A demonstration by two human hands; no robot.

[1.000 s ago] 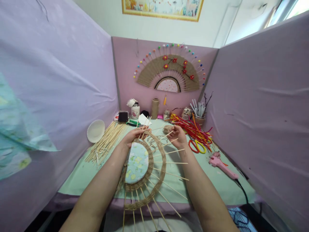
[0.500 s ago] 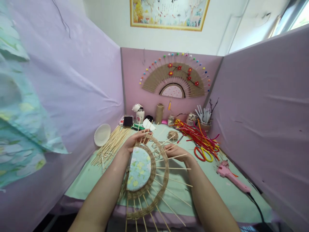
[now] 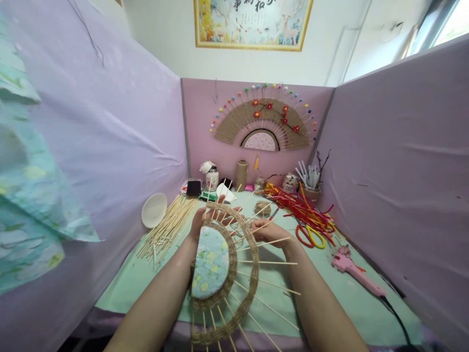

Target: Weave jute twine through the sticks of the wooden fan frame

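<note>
A half-made fan [image 3: 223, 274] lies over the near edge of the green table mat [image 3: 330, 298]. It has a floral fabric half-disc in the middle, two woven jute bands and thin wooden sticks fanning outward. My left hand [image 3: 208, 217] grips the fan's far end, fingers curled round the sticks and jute band. My right hand [image 3: 269, 232] sits at the fan's right side, fingers pinched on jute twine among the sticks. A small ball of jute twine [image 3: 262, 209] rests just beyond both hands.
A heap of bamboo sticks [image 3: 166, 227] and a white paper plate [image 3: 154, 209] lie left. Red and yellow pipe cleaners [image 3: 300, 208], scissors [image 3: 311, 237] and a pink glue gun [image 3: 353, 269] lie right. Jars and a twine spool [image 3: 241, 174] line the back wall under a finished fan [image 3: 262, 120].
My right hand dropped from the fan's far tip toward the right side of the weave. My left hand stayed on the far end. The view tilted up a little.
</note>
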